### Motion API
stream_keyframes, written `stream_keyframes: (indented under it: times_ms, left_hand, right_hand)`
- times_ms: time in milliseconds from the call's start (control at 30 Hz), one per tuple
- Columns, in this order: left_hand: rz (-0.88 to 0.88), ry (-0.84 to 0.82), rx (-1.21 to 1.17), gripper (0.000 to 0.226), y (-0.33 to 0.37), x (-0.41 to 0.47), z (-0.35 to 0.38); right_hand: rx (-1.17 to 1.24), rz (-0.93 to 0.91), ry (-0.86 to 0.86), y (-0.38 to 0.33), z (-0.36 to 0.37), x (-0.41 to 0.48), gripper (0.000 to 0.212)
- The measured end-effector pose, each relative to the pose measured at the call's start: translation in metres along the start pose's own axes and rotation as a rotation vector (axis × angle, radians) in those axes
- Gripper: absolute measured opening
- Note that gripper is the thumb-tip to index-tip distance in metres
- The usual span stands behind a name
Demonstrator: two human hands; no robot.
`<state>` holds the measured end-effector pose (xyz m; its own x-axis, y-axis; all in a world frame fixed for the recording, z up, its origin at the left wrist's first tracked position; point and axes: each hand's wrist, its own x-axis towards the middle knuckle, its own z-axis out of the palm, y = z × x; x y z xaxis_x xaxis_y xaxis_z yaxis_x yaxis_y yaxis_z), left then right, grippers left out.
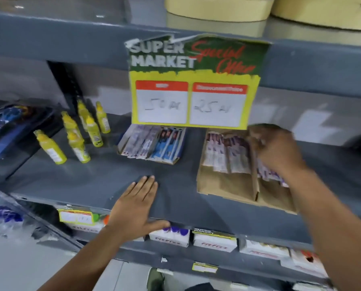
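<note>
Reaching into the box (223, 185) at 3 o'clock on the shelf (95, 177), the right hand (277, 149) curls round packets (267, 174) inside; the left hand (136, 204) lies flat, fingers straight, at 6 o'clock.

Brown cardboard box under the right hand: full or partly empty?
Partly empty. The cardboard box holds packets only toward its back; its front is bare.
</note>
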<state>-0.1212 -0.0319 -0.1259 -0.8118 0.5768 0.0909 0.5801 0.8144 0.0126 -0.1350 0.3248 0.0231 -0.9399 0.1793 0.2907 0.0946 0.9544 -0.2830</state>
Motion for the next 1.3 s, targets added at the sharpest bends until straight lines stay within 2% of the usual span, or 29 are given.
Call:
stream_keyframes:
  times_ms: [33, 100, 167, 233, 367, 767, 900, 967, 1033, 1067, 1133, 1167, 1233, 1300]
  left_hand:
    - [0.008, -0.006, -0.001, 0.109, -0.002, -0.001, 0.002]
    - [0.025, 0.002, 0.004, 0.108, -0.004, 0.000, 0.007]
    - [0.027, -0.005, 0.011, 0.108, -0.003, 0.002, 0.009]
    - [0.027, -0.014, 0.035, 0.108, -0.001, 0.003, 0.009]
    - [0.004, -0.056, 0.083, 0.108, 0.000, 0.004, 0.005]
    - [-0.016, -0.101, 0.101, 0.107, 0.004, 0.000, -0.005]
    - [-0.006, -0.081, 0.091, 0.108, 0.002, 0.001, -0.005]
    - [-0.013, -0.093, 0.085, 0.108, 0.002, 0.002, -0.005]
    - [-0.026, -0.111, 0.079, 0.108, 0.003, 0.002, -0.005]
    - [-0.032, -0.116, 0.076, 0.107, 0.003, 0.001, -0.005]
    - [-0.035, -0.119, 0.069, 0.107, 0.004, 0.002, -0.006]
    - [-0.036, -0.122, 0.067, 0.107, 0.004, 0.001, -0.006]
    - [-0.040, -0.132, 0.057, 0.107, 0.004, 0.001, -0.007]
    - [-0.034, -0.137, 0.051, 0.107, 0.005, 0.002, -0.008]
  right_hand:
    - [-0.055, 0.085, -0.006, 0.033, -0.009, -0.012, 0.054]
    - [-0.172, 0.305, -0.130, 0.099, -0.019, -0.042, 0.041]
    - [-0.174, 0.473, -0.236, 0.150, -0.016, -0.077, 0.035]
    - [-0.147, 0.566, -0.280, 0.177, -0.007, -0.108, 0.038]
    - [-0.091, 0.645, -0.276, 0.180, 0.005, -0.138, 0.037]
    - [0.067, 0.708, 0.014, 0.181, 0.002, -0.150, 0.027]
    - [0.252, 0.599, 0.294, 0.181, -0.011, -0.156, 0.022]
    - [0.278, 0.390, 0.420, 0.176, -0.019, -0.160, 0.020]
    - [0.138, 0.081, 0.545, 0.169, -0.024, -0.163, 0.017]
    - [0.066, -0.068, 0.587, 0.164, -0.027, -0.164, 0.021]
    - [0.036, -0.228, 0.573, 0.154, -0.029, -0.169, 0.035]
    - [0.092, -0.257, 0.550, 0.149, -0.029, -0.172, 0.041]
    - [0.297, -0.194, 0.483, 0.137, -0.030, -0.176, 0.046]
    - [0.369, -0.154, 0.498, 0.127, -0.026, -0.176, 0.037]
